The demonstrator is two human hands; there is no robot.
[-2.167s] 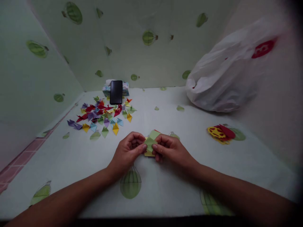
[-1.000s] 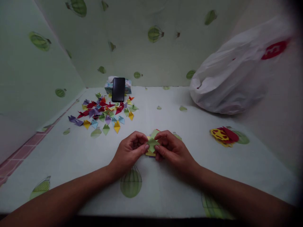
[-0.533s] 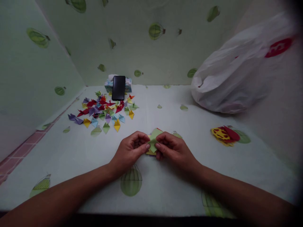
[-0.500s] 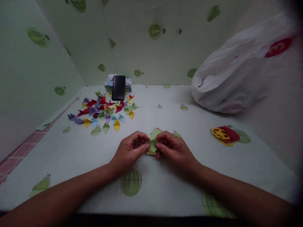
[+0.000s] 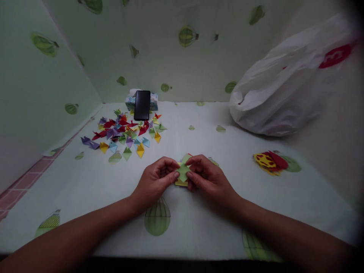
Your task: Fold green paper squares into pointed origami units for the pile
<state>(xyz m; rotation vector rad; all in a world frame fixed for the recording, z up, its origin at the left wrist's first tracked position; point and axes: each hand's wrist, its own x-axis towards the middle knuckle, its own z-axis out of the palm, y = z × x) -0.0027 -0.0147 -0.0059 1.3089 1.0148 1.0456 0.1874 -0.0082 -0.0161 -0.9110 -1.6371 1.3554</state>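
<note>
A small piece of light green folded paper (image 5: 183, 172) is held between my two hands near the middle of the table. My left hand (image 5: 160, 176) pinches its left edge with thumb and forefinger. On the other side, my right hand (image 5: 206, 174) has its thumb on the lower right edge, with the forefinger bent close to the upper part. Beneath the green paper lies a stack of coloured paper squares (image 5: 181, 183), yellow on top, partly hidden by my fingers.
Many folded paper pieces (image 5: 127, 153) in several colours lie at the left back. Behind them a black phone (image 5: 142, 105) leans on a tissue box (image 5: 130, 103). A white plastic bag (image 5: 264, 102) stands at the right back, with yellow and red cut-outs (image 5: 267, 161) in front.
My right forefinger has lifted slightly off the upper part of the green paper, showing more of its folded shape. Both hands stay in nearly the same place.
</note>
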